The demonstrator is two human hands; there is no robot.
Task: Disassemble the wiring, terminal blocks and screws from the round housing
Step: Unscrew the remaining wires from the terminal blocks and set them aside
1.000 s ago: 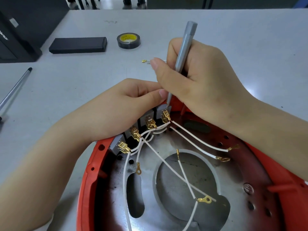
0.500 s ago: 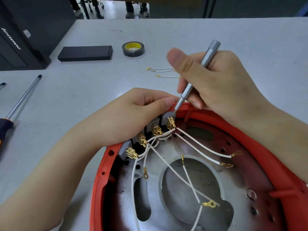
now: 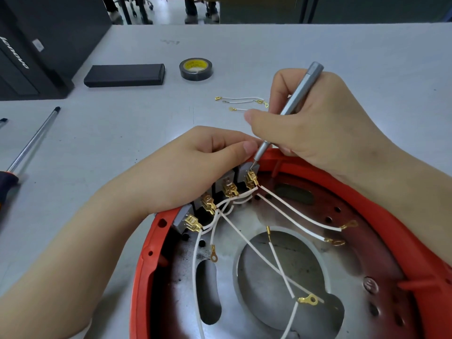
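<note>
Grey table (image 3: 318, 50) carries the housing (image 3: 146, 253) near me; my left hand (image 3: 186, 172) grips the blocks (image 3: 227, 184) at its far rim; my right hand (image 3: 315, 126) holds the screwdriver (image 3: 288, 111) on the end terminal (image 3: 251, 178); I should stay seated, turning gently.

A round housing (image 3: 415, 231) lies at the near right of the tabletop (image 3: 367, 57), with loose wires (image 3: 241, 102) just behind it, a tape roll (image 3: 196, 69) and box (image 3: 124, 75) farther back, and a screwdriver (image 3: 29, 145) at far left.
</note>
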